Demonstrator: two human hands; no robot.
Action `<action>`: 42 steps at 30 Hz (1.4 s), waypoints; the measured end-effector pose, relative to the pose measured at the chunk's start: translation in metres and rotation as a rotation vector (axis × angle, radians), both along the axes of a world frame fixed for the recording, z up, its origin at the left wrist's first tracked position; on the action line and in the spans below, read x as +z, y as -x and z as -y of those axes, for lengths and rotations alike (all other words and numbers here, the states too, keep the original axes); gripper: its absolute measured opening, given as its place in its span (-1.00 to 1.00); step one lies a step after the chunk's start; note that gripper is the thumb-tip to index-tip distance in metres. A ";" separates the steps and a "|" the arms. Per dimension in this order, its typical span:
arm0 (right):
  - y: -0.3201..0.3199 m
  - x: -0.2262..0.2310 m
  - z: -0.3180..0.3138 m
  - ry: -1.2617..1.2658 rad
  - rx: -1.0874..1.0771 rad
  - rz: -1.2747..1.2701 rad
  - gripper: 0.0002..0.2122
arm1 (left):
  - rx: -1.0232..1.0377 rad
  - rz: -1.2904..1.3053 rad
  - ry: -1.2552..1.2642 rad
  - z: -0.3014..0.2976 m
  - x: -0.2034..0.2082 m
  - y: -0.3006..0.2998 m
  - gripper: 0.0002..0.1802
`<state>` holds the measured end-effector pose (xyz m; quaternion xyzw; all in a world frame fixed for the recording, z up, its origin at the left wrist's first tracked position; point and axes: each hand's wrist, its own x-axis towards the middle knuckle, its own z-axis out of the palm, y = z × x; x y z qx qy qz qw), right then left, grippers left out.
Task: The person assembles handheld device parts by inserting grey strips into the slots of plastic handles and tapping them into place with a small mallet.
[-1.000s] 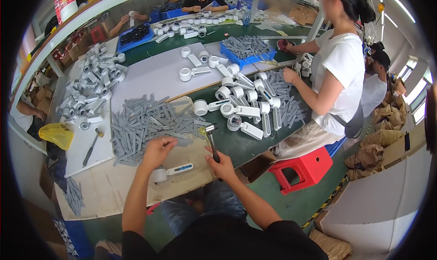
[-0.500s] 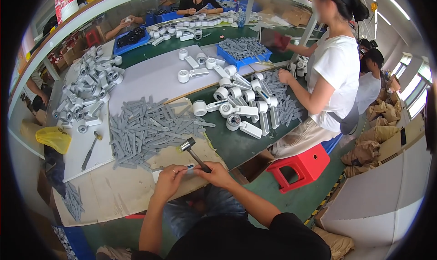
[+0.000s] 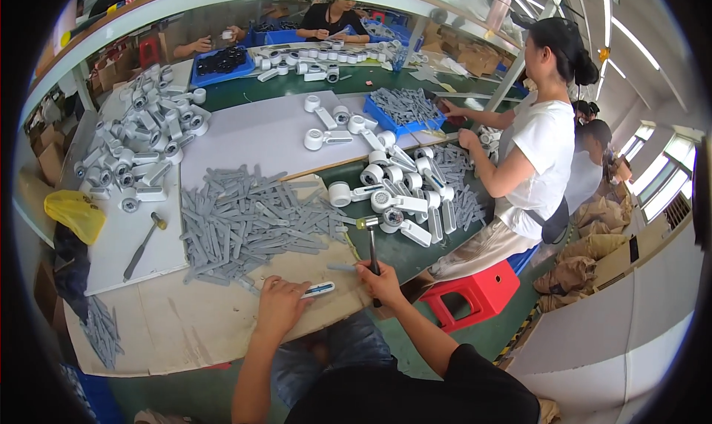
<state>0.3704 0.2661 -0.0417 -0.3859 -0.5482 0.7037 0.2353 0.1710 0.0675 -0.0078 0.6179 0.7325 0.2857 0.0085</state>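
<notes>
My left hand [image 3: 282, 305] has its fingers on a slim white handle piece [image 3: 319, 289] with a blue strip along its middle, low over the tan board at the table's near edge. My right hand [image 3: 381, 284] is closed round the dark shaft of a small hammer [image 3: 373, 250], which stands head up. A grey flat strip [image 3: 340, 267] sticks out leftward from the right fingertips. Just beyond my hands spreads a pile of similar grey strips [image 3: 237, 224]. White handheld fans [image 3: 397, 201] with round heads lie beyond my right hand.
Further white fans [image 3: 144, 135] are heaped at far left. A second hammer [image 3: 145, 244] and a yellow bag [image 3: 75, 216] lie on the left. A co-worker in white [image 3: 538, 127] stands at right by a red stool [image 3: 475, 294], one hand near a blue tray [image 3: 404, 125] of grey strips.
My hands have moved apart. The hammer has swung upright in my right hand, and a grey strip now shows at its fingertips. The white handle piece stays with my left hand.
</notes>
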 end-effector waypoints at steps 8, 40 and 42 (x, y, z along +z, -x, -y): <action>0.004 -0.001 0.002 -0.020 -0.014 -0.030 -0.79 | -0.039 -0.051 0.004 0.002 -0.009 0.005 -0.60; 0.039 0.034 0.013 -0.462 0.527 0.222 -0.82 | 0.023 0.103 -0.213 0.007 -0.014 0.009 -0.53; 0.045 0.038 0.009 -0.465 0.550 0.240 -0.82 | -0.037 -0.005 -0.218 0.006 -0.014 0.010 -0.61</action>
